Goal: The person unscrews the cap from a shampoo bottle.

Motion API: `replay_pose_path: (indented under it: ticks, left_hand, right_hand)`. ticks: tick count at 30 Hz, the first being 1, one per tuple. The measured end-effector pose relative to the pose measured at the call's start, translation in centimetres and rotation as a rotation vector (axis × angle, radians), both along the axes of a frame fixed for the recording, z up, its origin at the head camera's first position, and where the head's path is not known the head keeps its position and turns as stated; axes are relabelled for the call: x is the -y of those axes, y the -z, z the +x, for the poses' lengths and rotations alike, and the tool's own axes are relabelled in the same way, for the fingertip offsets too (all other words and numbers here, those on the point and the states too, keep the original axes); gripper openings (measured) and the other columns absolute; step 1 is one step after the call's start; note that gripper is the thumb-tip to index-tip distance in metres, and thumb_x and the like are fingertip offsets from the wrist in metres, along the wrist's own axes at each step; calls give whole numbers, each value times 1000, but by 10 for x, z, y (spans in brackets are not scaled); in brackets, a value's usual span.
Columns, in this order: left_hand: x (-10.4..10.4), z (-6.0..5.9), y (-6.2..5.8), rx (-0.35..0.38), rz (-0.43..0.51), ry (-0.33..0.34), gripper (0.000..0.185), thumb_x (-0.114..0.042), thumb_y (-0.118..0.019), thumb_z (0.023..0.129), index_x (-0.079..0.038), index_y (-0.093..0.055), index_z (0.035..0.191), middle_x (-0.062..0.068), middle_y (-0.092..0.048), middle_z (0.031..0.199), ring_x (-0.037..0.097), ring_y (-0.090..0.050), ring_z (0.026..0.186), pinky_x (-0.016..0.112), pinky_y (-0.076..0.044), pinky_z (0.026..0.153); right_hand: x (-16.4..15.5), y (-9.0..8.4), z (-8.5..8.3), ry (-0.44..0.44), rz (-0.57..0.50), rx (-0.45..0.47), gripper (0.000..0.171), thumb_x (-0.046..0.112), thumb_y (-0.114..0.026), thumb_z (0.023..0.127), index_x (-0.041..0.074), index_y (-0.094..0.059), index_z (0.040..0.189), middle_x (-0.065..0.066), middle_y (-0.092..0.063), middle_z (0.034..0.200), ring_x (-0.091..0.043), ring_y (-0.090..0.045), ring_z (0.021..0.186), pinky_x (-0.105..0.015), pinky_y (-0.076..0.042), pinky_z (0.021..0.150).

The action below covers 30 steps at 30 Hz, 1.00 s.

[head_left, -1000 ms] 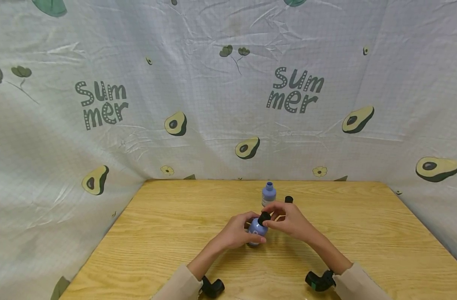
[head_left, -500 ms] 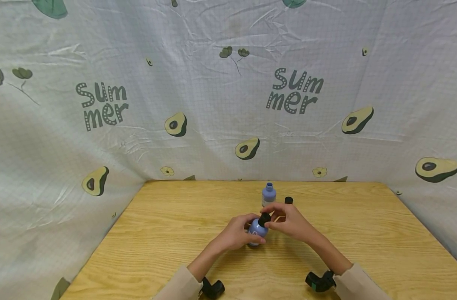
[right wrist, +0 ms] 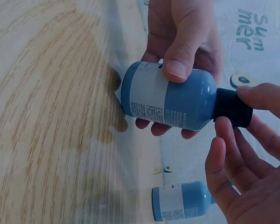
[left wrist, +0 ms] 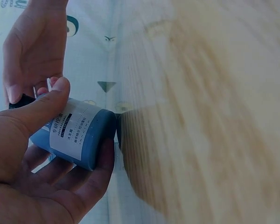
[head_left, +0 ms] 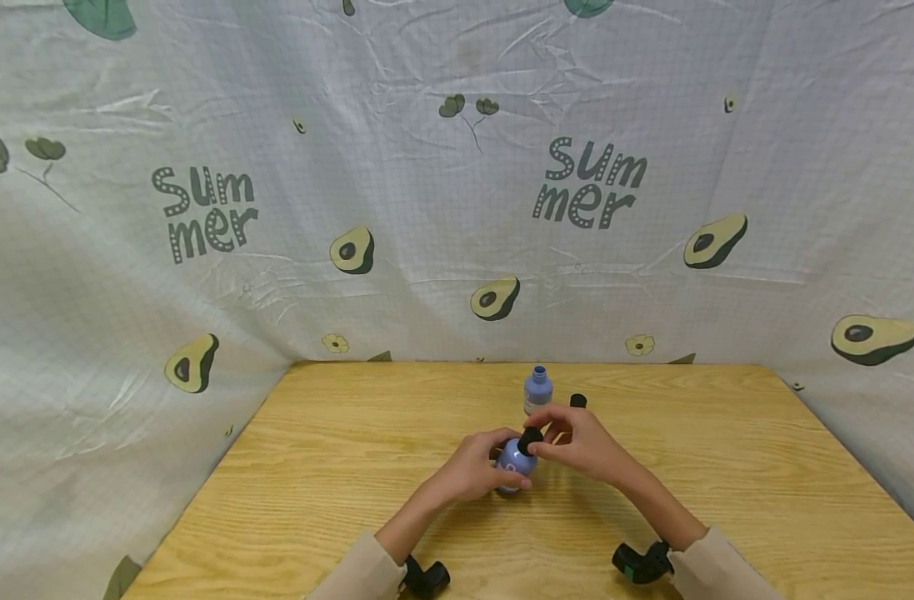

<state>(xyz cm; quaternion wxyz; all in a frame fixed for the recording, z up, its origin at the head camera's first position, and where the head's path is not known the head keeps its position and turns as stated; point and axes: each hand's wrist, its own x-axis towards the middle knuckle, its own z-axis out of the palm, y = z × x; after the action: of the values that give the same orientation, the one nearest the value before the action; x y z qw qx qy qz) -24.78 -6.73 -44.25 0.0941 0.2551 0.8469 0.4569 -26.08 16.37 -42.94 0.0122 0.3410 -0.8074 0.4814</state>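
Observation:
A blue bottle (head_left: 513,458) with a pale printed label is held around its body by my left hand (head_left: 475,467), thumb across the label (left wrist: 69,133). It leans slightly to the right, its base close to the tabletop. On its neck sits a black cap (right wrist: 232,108). My right hand (head_left: 580,443) pinches that cap between thumb and fingers; the other fingers are loosely bent. Behind the hands stands a second blue bottle (head_left: 537,392), upright, with its neck uncovered. A black cap (head_left: 578,401) to its right is partly hidden by my right hand.
The wooden table (head_left: 337,450) reaches back to a hanging cloth (head_left: 412,167) printed with avocados and lettering. Black wrist devices (head_left: 427,577) are strapped under both sleeves, low above the table.

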Motion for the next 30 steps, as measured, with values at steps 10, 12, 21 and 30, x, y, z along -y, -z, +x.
replay_pose_path:
  ticks: [10, 12, 21, 30]
  left_hand:
    - [0, 1, 0, 7, -9, -12, 52, -20, -84, 88, -12, -65, 135, 8, -69, 128, 25, -68, 114, 39, -58, 92]
    - [0, 1, 0, 8, -11, -12, 52, -20, -84, 88, -12, -65, 136, 8, -69, 128, 26, -68, 113, 37, -58, 91]
    - [-1, 3, -1, 5, -18, -10, 54, -20, -83, 89, -13, -64, 139, 8, -69, 130, 26, -68, 113, 35, -58, 89]
    - [-1, 3, -1, -3, -14, -10, 53, -20, -84, 89, -12, -64, 137, 8, -69, 131, 28, -68, 115, 37, -58, 91]
  right_hand:
    - [0, -3, 0, -60, -9, 17, 33, 8, -73, 95, -2, -66, 125, -27, -66, 121, -9, -64, 83, -28, -58, 73]
    - [0, -3, 0, -31, 3, 25, 35, 13, -75, 95, -1, -66, 125, -26, -67, 121, -8, -63, 82, -27, -58, 72]
    - [0, 0, 0, 37, 31, 10, 31, 17, -76, 95, -2, -69, 118, -16, -70, 112, -7, -63, 81, -26, -56, 69]
    - [-2, -3, -1, -81, -6, 5, 27, 6, -71, 96, -2, -68, 122, -24, -68, 117, -9, -64, 82, -28, -58, 71]
